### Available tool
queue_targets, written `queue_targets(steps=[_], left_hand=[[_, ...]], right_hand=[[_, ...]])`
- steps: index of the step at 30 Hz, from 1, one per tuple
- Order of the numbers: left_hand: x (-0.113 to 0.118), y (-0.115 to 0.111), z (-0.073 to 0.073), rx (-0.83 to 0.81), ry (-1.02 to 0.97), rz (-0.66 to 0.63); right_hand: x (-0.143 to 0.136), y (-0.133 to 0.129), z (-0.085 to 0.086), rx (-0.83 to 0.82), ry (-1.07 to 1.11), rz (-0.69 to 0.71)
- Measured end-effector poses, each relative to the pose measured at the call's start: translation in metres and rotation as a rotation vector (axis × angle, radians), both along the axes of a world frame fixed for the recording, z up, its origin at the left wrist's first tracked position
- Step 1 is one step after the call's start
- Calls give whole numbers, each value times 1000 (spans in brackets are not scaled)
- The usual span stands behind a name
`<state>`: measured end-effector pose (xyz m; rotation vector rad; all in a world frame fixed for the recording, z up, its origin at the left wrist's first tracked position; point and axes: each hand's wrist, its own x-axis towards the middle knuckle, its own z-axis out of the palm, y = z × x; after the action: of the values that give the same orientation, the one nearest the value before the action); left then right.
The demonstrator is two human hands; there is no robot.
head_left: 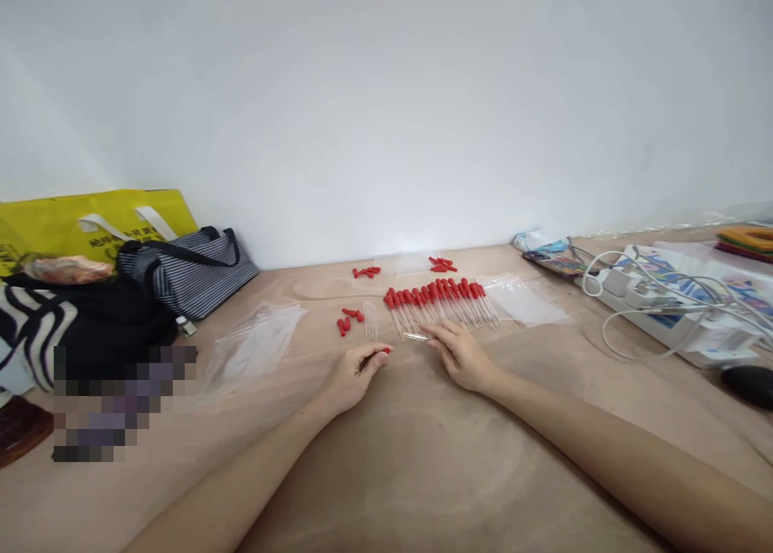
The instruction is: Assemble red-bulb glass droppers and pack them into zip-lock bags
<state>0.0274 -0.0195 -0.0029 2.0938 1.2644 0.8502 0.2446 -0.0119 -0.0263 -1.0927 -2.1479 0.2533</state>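
My left hand [356, 373] is closed, pinching a red rubber bulb [387, 350] between thumb and fingertips. In my right hand [457, 353] the fingertips are closed on one end of a clear dropper tube [415, 336], which points left toward the bulb. Just beyond lies a row of droppers [444, 299], clear tubes with red bulbs on their far ends. Left of that row are several bare tubes [370, 319] and a few loose red bulbs [344, 325].
Clear plastic bags lie left [257, 344] and right [531, 302] of the droppers. More red bulbs [443, 264] are near the wall. A striped bag [199, 271] and yellow bag [145, 207] stand left. White cables and a power strip [670, 319] sit right, near a black mouse [750, 385].
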Motion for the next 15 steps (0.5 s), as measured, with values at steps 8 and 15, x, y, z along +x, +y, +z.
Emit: queue_targets(steps=[8, 15], left_hand=[[0, -1, 0, 6, -18, -35], [-1, 0, 3, 20, -1, -76]], right_hand=[[-7, -8, 4, 67, -159, 75], [-7, -8, 3, 154, -183, 102]])
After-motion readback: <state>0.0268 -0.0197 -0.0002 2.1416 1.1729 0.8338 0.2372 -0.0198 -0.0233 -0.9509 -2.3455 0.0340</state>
